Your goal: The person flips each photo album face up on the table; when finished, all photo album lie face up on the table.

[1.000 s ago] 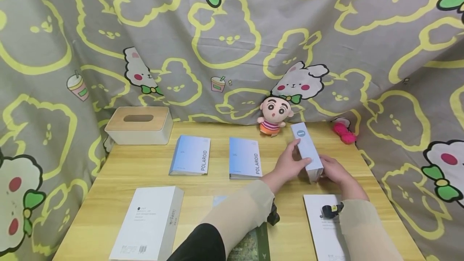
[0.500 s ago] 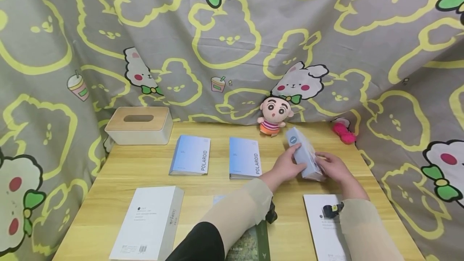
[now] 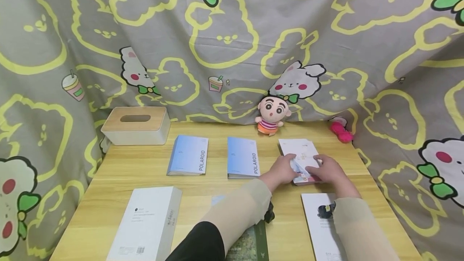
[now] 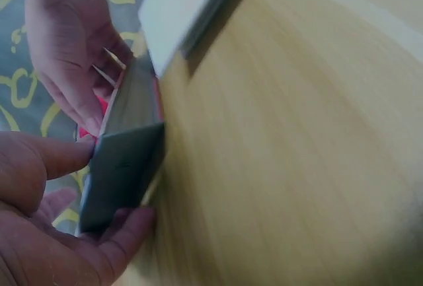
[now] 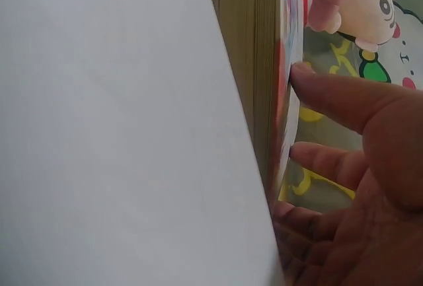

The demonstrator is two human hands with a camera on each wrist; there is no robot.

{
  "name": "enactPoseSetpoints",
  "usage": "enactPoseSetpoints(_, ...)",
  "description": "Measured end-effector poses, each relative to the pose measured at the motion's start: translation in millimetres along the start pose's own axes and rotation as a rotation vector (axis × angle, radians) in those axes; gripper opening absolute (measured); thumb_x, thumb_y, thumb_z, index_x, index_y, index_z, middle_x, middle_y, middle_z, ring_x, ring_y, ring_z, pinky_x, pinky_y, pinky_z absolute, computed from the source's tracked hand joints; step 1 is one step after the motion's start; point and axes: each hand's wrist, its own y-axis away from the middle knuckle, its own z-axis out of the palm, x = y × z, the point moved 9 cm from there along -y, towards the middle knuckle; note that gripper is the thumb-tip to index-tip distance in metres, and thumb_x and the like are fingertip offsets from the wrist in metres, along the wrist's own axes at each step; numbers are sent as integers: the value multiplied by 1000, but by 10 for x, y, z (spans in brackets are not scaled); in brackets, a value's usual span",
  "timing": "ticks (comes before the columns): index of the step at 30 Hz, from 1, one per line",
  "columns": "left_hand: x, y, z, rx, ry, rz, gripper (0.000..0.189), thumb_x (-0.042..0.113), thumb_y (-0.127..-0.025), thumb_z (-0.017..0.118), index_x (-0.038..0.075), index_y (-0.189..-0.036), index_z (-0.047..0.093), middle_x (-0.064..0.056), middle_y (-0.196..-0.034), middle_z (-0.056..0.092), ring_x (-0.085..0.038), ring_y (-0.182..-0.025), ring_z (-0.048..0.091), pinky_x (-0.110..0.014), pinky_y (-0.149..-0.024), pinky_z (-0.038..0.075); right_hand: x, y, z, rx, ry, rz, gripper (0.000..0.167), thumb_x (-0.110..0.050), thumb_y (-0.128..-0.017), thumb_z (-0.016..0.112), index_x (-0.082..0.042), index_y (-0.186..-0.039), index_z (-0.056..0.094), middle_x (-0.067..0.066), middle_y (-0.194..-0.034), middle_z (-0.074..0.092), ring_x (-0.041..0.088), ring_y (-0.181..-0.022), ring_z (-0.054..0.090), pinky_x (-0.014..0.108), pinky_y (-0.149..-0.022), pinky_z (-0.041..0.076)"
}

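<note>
A thick book with a white, picture-printed cover lies almost flat at the table's right back, cover upward. My left hand grips it along the spine side, thumb on the cover; in the left wrist view its thumb and fingers span the grey-blue spine. On the opposite side, my right hand holds the book, its thumb over the cover. The right wrist view shows that thumb against the coloured cover, beside the page edges. Some of the right fingers are hidden.
Two blue POLAROID albums lie left of the book. White boxlike books stand nearer, at left and right. A green album is partly under the left forearm. A tissue box and plush doll sit behind.
The book has been turned from standing with its spine upward to lying with its cover upward. Both hands have lowered with it. The head view has shifted slightly.
</note>
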Motion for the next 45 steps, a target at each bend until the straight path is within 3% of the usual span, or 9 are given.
enactPoseSetpoints(5,-71,-28,-13,30,79,-9,81,19,-85,91,8,-154,50,-8,-146,62,-17,-132,59,-26,-114,43,14,8,14,1,9,39,81,-46,-97,74,9,-149,47,44,-147,45,59,-134,45,71,-111,38)
enactPoseSetpoints(12,-118,29,-93,-11,76,-31,81,26,-84,91,7,-152,52,-9,-144,63,-20,-129,61,-29,-112,46,-7,4,58,-12,1,45,84,-48,-97,74,10,-151,45,44,-149,43,60,-137,42,71,-112,37)
enactPoseSetpoints(19,-148,310,-454,-2,204,-69,76,36,-91,84,11,-155,51,-13,-156,52,-29,-142,51,-39,-117,43,-126,157,71,-9,-29,39,88,-43,-94,79,13,-152,42,45,-150,40,62,-137,40,73,-112,35)
enactPoseSetpoints(24,-246,692,-911,39,333,-14,73,34,-95,81,11,-156,48,-16,-159,48,-37,-137,55,-48,-111,49,-472,375,68,62,-124,-87,79,-36,-96,79,11,-150,45,43,-147,46,59,-134,46,70,-109,40)
enactPoseSetpoints(27,-381,979,-1195,110,403,7,74,31,-94,82,9,-156,47,-20,-159,44,-41,-136,54,-53,-107,51,-757,508,135,130,-232,-179,68,-28,-98,78,10,-147,51,39,-143,54,54,-128,54,65,-105,47)
enactPoseSetpoints(31,-553,1409,-1601,243,463,21,73,27,-94,81,7,-155,45,-23,-161,39,-43,-140,49,-59,-108,49,-1179,673,294,227,-375,-325,48,-12,-96,78,9,-136,62,31,-129,66,45,-113,65,46,-93,58)
enactPoseSetpoints(34,-674,1720,-1861,318,470,44,72,24,-96,80,7,-155,44,-22,-165,34,-45,-144,44,-63,-109,48,-1524,786,486,233,-450,-423,38,-7,-94,80,6,-128,67,24,-120,71,35,-103,69,31,-82,59)
enactPoseSetpoints(39,-1097,2232,-2166,428,283,-11,74,23,-94,82,5,-154,44,-23,-169,27,-48,-144,43,-68,-111,43,-2112,1006,940,2,-521,-558,38,-11,-97,78,1,-131,67,15,-118,71,24,-100,67,29,-79,56)
enactPoseSetpoints(45,-1955,2888,-2485,523,138,-267,76,26,-97,79,-3,-155,40,-32,-163,30,-55,-146,34,-71,-117,31,-2655,1255,1330,-274,-550,-654,43,-15,-100,74,3,-137,62,14,-119,69,22,-101,65,31,-82,57)
